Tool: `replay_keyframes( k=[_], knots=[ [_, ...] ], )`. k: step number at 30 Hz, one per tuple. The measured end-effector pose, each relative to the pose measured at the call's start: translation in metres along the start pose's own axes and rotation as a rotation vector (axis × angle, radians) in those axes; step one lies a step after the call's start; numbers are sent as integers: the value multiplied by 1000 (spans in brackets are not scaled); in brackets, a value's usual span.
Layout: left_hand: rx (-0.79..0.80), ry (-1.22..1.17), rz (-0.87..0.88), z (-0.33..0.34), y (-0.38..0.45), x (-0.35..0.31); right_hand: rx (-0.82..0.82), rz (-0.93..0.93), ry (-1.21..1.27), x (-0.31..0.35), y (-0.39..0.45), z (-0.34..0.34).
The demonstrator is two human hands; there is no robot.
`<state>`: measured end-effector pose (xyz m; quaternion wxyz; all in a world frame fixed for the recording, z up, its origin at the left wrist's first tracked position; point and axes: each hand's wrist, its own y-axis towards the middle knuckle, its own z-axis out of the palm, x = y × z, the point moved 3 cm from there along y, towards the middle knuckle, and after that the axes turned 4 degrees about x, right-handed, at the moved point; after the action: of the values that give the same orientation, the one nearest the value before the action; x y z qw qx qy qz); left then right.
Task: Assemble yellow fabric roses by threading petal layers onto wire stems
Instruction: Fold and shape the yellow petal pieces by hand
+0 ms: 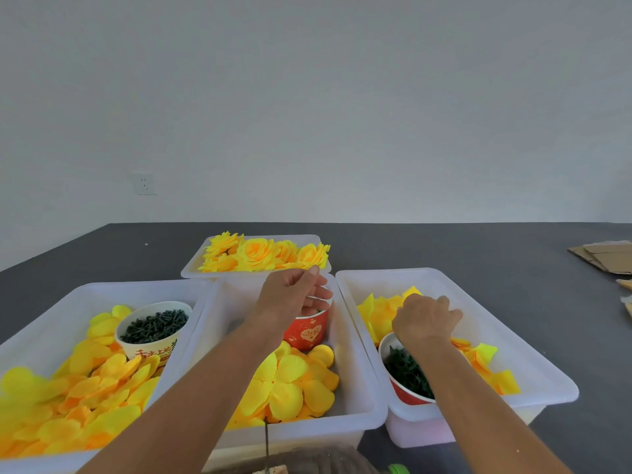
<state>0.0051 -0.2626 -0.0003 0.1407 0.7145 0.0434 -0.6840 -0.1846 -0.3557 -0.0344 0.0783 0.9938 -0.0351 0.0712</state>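
Four bins, three cups.

Dark grey table, four white plastic bins, flattened cardboard

Yellow petal layers heaped in white bin.

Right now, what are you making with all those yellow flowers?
A person is putting together yellow fabric roses. Their left hand reaches over the red paper cup in the middle bin; whether it holds anything is unclear. Their right hand reaches into the loose petals in the right bin, above another cup of green parts. Finished roses sit in the far bin.
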Motion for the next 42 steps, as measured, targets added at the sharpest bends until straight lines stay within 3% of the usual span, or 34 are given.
replay_keyframes(
  k=[7, 13, 18, 25, 30, 33, 36, 42],
  knots=[
    [-79, 62, -16, -23, -18, 1, -147, -221, -56, 26, -18, -16],
    [-106, 61, -23, -37, -42, 0, -203, -579, 139, 60, -49, -26],
    [-108, 84, -7, -58, -57, 1, -2, -737, 658, 83, -82, -26],
    [-216, 193, -5, -109, -63, -5, 378, -800, 1049, 109, -103, -17],
    [-398, 424, -30, -163, -53, -7, 465, -821, 1114, 129, -108, -14],
    [-446, 817, -79, -193, -42, -5, 491, -828, 1135, 137, -109, -7],
    [-395, 1151, -153, -210, -29, -1, 505, -826, 1158, 141, -107, 0],
    [-116, 1457, -306, -210, -5, 29, 456, -867, 1076, 144, -106, 9]
  ],
)
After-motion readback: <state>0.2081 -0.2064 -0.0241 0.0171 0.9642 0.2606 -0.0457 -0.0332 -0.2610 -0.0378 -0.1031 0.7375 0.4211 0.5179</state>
